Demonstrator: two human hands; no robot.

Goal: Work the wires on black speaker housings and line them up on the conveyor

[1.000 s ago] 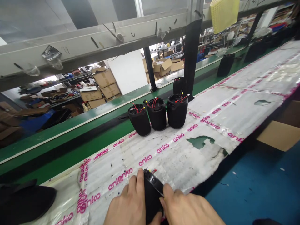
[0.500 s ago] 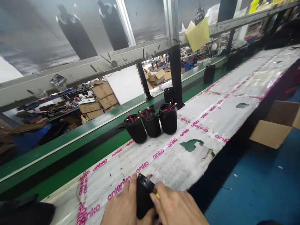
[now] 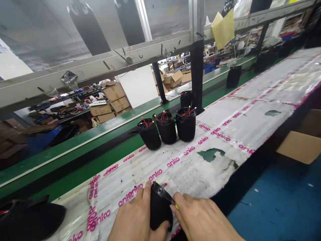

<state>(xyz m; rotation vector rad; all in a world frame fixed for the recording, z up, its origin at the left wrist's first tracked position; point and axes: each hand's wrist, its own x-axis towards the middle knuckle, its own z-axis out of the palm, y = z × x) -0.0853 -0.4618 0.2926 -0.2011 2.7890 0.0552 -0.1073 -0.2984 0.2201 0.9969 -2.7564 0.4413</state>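
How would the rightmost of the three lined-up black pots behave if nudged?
The pot would probably tip if pushed high, being taller than wide. Once down, its rounded shape suggests rolling. The thin wires poking out look floppy and might snag.

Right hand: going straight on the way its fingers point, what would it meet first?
The right hand would probably meet the black container held by the left hand; any contact there is hard to judge.
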